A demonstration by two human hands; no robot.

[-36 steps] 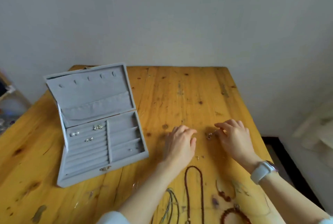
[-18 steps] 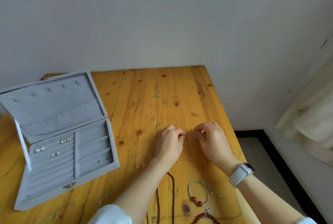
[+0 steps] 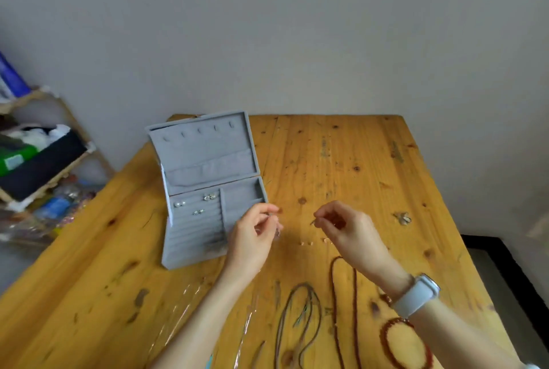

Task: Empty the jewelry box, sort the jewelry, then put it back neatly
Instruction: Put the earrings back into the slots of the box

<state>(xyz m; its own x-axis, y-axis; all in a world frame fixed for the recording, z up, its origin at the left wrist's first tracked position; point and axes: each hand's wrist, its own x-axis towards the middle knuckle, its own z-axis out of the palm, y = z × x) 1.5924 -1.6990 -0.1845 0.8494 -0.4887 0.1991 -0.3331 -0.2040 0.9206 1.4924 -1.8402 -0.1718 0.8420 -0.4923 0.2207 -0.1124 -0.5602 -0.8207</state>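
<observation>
An open grey jewelry box (image 3: 193,238) stands on the wooden table (image 3: 341,160), lid upright, with three pairs of earrings (image 3: 209,197) in its left ring rows. My left hand (image 3: 255,232) is lifted beside the box's right edge and pinches a small earring. My right hand (image 3: 344,226) is raised to its right and pinches another small earring between thumb and forefinger. Tiny studs (image 3: 306,243) lie on the wood between the hands. A dark red bead necklace (image 3: 344,309), a grey cord necklace (image 3: 300,315) and a red bead bracelet (image 3: 407,345) lie near the front edge.
Another small silver piece (image 3: 402,218) lies at the table's right side. A wooden shelf (image 3: 38,157) with bags and clutter stands to the left of the table. A grey wall runs behind, and dark floor shows at the right.
Both hands have lifted off the table, each now pinching a small earring, and moved apart. The camera has swung left, so the box sits nearer the middle.
</observation>
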